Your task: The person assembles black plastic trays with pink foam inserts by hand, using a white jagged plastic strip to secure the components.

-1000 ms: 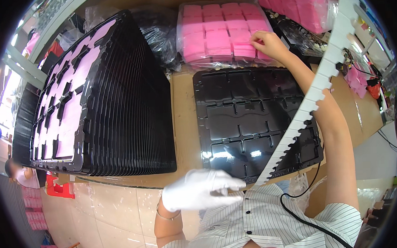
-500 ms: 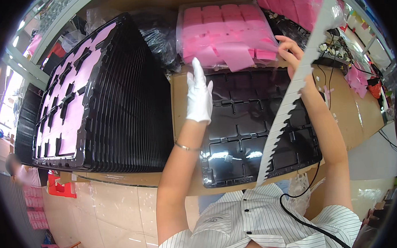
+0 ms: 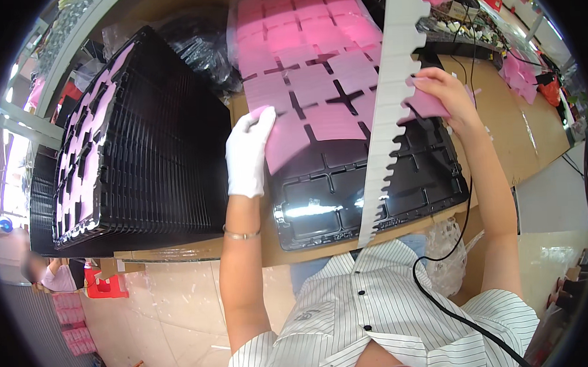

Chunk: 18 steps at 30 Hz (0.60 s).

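Observation:
A thin pink sheet point(image 3: 334, 124) with cross-shaped cutouts is stretched between my two hands. My left hand point(image 3: 248, 153), in a white glove, is closed on its near left corner. My bare right hand point(image 3: 449, 98) pinches the near right corner. Beneath the sheet lies a black plastic tray point(image 3: 309, 232) with moulded compartments; its near rows show uncovered, while its far part is hidden under the sheet. Just beyond, a stack of pink sheets point(image 3: 313, 18) sits in clear plastic. A white strip with a toothed edge point(image 3: 384, 114) cuts across the view, hiding part of the sheet and tray.
At the left stands a tall stack of black trays point(image 3: 167, 143), with pink sheet on its outermost tray. Black plastic wrap point(image 3: 200, 53) lies behind it. Cables and pink scraps point(image 3: 519, 75) are at the right on the brown cardboard surface point(image 3: 502, 135).
Both hands have drawn nearer, my left moving leftward and closing from an open pose. The pink sheet now spans the tray's far part between them.

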Available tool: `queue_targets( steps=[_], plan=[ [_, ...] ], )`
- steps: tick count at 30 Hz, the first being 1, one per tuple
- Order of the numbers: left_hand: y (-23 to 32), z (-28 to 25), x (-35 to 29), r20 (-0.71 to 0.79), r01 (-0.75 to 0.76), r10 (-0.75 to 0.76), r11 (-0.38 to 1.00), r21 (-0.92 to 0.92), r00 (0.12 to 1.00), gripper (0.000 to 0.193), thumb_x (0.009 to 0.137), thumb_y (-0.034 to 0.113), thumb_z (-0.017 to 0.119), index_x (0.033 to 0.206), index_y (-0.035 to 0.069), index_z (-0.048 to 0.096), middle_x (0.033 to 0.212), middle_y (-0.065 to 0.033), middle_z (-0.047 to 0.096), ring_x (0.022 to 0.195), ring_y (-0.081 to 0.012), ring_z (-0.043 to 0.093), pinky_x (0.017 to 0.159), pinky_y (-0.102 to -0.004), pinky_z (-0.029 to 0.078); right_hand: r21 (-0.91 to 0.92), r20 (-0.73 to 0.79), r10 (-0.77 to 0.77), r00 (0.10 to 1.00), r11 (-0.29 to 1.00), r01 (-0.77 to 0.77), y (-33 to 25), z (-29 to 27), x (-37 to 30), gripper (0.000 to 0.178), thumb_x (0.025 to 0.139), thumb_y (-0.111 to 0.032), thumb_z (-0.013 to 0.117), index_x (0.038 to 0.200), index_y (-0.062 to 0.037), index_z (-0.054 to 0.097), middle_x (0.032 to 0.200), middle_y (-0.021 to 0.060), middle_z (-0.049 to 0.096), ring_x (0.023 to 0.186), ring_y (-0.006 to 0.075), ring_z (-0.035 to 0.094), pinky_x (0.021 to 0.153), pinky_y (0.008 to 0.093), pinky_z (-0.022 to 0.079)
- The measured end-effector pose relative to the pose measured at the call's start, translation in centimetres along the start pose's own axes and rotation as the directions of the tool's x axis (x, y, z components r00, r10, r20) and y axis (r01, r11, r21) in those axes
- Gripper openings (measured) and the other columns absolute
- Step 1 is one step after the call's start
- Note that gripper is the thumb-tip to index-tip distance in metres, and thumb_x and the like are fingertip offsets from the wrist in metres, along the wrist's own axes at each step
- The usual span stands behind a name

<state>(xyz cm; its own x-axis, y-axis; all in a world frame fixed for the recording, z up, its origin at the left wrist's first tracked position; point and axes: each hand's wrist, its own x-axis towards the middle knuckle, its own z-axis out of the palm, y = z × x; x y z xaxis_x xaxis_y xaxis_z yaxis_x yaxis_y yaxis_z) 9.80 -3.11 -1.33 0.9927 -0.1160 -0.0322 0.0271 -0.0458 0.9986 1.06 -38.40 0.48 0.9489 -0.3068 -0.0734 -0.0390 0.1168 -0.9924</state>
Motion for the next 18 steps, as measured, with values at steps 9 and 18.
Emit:
queue_targets(
  steps=[9,18],
  plan=[
    [0.9,-0.3,-8.9,0.009,0.058,-0.082,0.771,0.634,0.997,0.08,0.082,0.04,0.071,0.143,0.001,0.038,0.073,-0.0036,0.065,0.067,-0.0106,0.064,0.07,-0.0246,0.051,-0.344,-0.12,-0.124,0.985,0.936,0.076,3.8,-1.7,-10.3,0.033,0.082,0.003,0.067,0.113,0.0002,0.056,0.095,0.0028,0.06,0.085,0.008,0.058,0.077,0.0197,0.048],
    [0.4,0.2,-10.4,0.019,-0.057,0.071,0.583,0.81,0.997,0.066,0.085,0.033,0.069,0.14,0.007,0.044,0.066,-0.003,0.063,0.058,-0.018,0.063,0.058,-0.0313,0.052,-0.438,-0.145,-0.203,0.968,0.891,0.121,5.9,-1.2,-12.0,0.033,0.08,0.01,0.066,0.11,0.0016,0.056,0.099,0.0037,0.058,0.087,0.0082,0.057,0.079,0.0201,0.047]
  ],
)
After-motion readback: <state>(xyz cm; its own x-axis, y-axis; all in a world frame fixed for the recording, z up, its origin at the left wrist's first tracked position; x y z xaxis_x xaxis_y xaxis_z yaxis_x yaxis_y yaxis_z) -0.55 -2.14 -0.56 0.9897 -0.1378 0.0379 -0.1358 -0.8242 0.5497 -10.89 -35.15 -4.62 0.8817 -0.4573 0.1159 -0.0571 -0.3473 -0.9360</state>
